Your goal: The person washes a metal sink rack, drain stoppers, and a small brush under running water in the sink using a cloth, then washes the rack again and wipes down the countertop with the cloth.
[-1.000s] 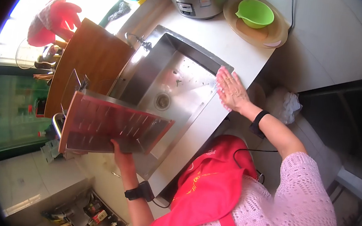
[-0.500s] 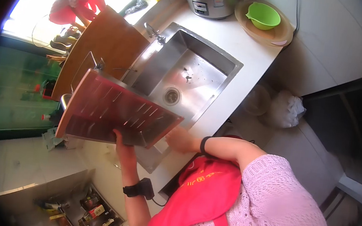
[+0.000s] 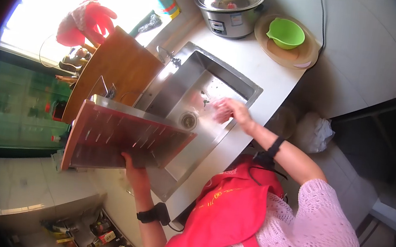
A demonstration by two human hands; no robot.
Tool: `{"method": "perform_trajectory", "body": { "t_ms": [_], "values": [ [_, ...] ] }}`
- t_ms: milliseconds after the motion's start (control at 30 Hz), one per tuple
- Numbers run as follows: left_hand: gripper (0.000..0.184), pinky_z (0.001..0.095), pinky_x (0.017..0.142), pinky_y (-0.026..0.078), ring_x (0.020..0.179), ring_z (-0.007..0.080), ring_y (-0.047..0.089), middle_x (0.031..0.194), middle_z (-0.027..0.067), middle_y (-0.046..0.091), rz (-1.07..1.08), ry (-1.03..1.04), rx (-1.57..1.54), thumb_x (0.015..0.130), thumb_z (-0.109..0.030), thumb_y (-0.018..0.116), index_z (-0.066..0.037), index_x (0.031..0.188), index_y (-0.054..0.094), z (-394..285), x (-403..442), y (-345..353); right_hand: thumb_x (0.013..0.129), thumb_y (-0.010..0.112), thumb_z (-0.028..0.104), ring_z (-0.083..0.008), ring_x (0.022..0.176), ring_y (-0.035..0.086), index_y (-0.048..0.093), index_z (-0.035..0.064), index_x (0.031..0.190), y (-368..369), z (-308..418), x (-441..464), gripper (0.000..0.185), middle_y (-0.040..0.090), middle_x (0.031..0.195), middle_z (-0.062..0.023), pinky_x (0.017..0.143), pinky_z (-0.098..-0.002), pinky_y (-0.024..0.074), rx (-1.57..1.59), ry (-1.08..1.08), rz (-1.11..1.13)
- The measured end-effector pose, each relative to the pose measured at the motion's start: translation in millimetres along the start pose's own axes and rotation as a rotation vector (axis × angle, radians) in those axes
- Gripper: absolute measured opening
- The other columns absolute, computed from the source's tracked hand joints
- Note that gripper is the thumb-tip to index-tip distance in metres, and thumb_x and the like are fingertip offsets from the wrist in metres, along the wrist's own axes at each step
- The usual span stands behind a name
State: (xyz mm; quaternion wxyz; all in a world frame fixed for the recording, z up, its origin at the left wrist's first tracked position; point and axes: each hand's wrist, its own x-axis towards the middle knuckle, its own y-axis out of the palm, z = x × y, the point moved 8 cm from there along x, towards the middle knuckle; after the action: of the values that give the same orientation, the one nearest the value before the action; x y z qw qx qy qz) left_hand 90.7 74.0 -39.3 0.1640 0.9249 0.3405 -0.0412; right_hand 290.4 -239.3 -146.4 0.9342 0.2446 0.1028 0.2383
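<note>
My left hand [image 3: 133, 167] grips the lower edge of a shiny rectangular board [image 3: 118, 136]. Its thumb lies on the near face and the other fingers are hidden. The board has an orange-brown rim, reddish reflections and pale streaks, and tilts over the left end of the steel sink [image 3: 177, 174]. My right hand [image 3: 231, 111] hangs over the basin, apart from the board, its fingers smeared by motion. Close to it, small dark green scraps [image 3: 205, 101] lie on the sink bottom beside the drain [image 3: 188, 120].
A wooden board [image 3: 116, 68] leans behind the sink, near the faucet [image 3: 169, 57]. A rice cooker [image 3: 227, 17] stands at the back, with a green bowl [image 3: 286, 34] on a brown plate [image 3: 265, 42] to its right. Pink gloves [image 3: 86, 22] hang by the window.
My right hand has left the board's lower right corner and moved up and right over the basin. My left hand still holds the board, which stays tilted. The view has shifted slightly.
</note>
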Motion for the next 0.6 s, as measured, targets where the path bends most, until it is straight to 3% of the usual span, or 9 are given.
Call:
{"method": "perform_trajectory", "body": {
  "t_ms": [67, 133, 200, 300, 400, 433, 600],
  "values": [
    [0.056, 0.0334, 0.099, 0.039, 0.114, 0.0176, 0.05, 0.124, 0.008, 0.052, -0.03, -0.019, -0.037, 0.099, -0.045, 0.043, 0.001, 0.131, 0.045, 6, 6, -6, 0.099, 0.039, 0.022, -0.0175, 0.087, 0.064, 0.061, 0.0002, 0.11, -32, 38, -5, 0.033, 0.067, 0.096, -0.0105, 0.082, -0.0311, 0.0509, 0.235, 0.002, -0.044],
    [0.057, 0.0337, 0.1, 0.039, 0.115, 0.0181, 0.049, 0.127, 0.0085, 0.05, -0.075, -0.023, -0.057, 0.099, -0.045, 0.043, 0.0, 0.134, 0.042, 15, 10, -17, 0.097, 0.042, 0.02, -0.0257, 0.109, 0.057, 0.055, -0.0021, 0.118, -113, 30, 2, 0.033, 0.06, 0.118, -0.0175, 0.095, -0.036, 0.0442, -0.27, -0.284, -0.297],
    [0.059, 0.0346, 0.1, 0.039, 0.116, 0.0189, 0.049, 0.128, 0.0093, 0.049, -0.115, -0.036, -0.034, 0.098, -0.045, 0.043, 0.0, 0.136, 0.039, 20, 10, -19, 0.095, 0.042, 0.021, -0.0359, 0.128, 0.039, 0.044, -0.0029, 0.13, -148, 51, -23, 0.042, 0.043, 0.137, -0.0241, 0.108, -0.0411, 0.0311, -1.271, -0.137, -0.79],
    [0.061, 0.0358, 0.103, 0.037, 0.119, 0.0206, 0.047, 0.13, 0.0092, 0.048, -0.136, -0.002, 0.089, 0.098, -0.047, 0.042, 0.001, 0.136, 0.038, 21, 11, -13, 0.094, 0.045, 0.024, -0.0434, 0.134, 0.029, 0.032, -0.0018, 0.139, -146, 52, -21, 0.054, 0.033, 0.143, -0.0272, 0.113, -0.0442, 0.0224, -1.325, -0.258, -0.857],
    [0.062, 0.0364, 0.104, 0.036, 0.121, 0.0213, 0.046, 0.131, 0.0091, 0.048, -0.108, -0.036, 0.058, 0.098, -0.048, 0.042, 0.001, 0.136, 0.038, 28, 14, -7, 0.093, 0.047, 0.032, -0.0394, 0.141, 0.016, 0.024, -0.0029, 0.144, -127, 11, 2, 0.066, 0.019, 0.152, -0.0237, 0.116, -0.0443, 0.0116, -1.409, -0.158, -0.833],
    [0.061, 0.0365, 0.104, 0.036, 0.12, 0.0212, 0.046, 0.131, 0.0091, 0.048, -0.093, -0.061, 0.015, 0.098, -0.047, 0.043, 0.0, 0.136, 0.038, 32, 17, -6, 0.094, 0.047, 0.038, -0.0365, 0.143, 0.008, 0.019, -0.0035, 0.145, -115, 7, 8, 0.071, 0.009, 0.155, -0.0202, 0.117, -0.0444, 0.0082, -1.512, -0.026, -0.843],
    [0.059, 0.038, 0.103, 0.036, 0.121, 0.0212, 0.046, 0.131, 0.0085, 0.048, -0.207, -0.108, 0.023, 0.097, -0.044, 0.048, -0.003, 0.137, 0.036, 38, 23, -12, 0.091, 0.048, 0.049, -0.0343, 0.144, 0.008, 0.016, -0.0025, 0.147, -108, 24, 73, 0.082, 0.007, 0.156, -0.0171, 0.116, -0.0447, 0.011, -1.654, -0.005, -0.789]
  ]
}}
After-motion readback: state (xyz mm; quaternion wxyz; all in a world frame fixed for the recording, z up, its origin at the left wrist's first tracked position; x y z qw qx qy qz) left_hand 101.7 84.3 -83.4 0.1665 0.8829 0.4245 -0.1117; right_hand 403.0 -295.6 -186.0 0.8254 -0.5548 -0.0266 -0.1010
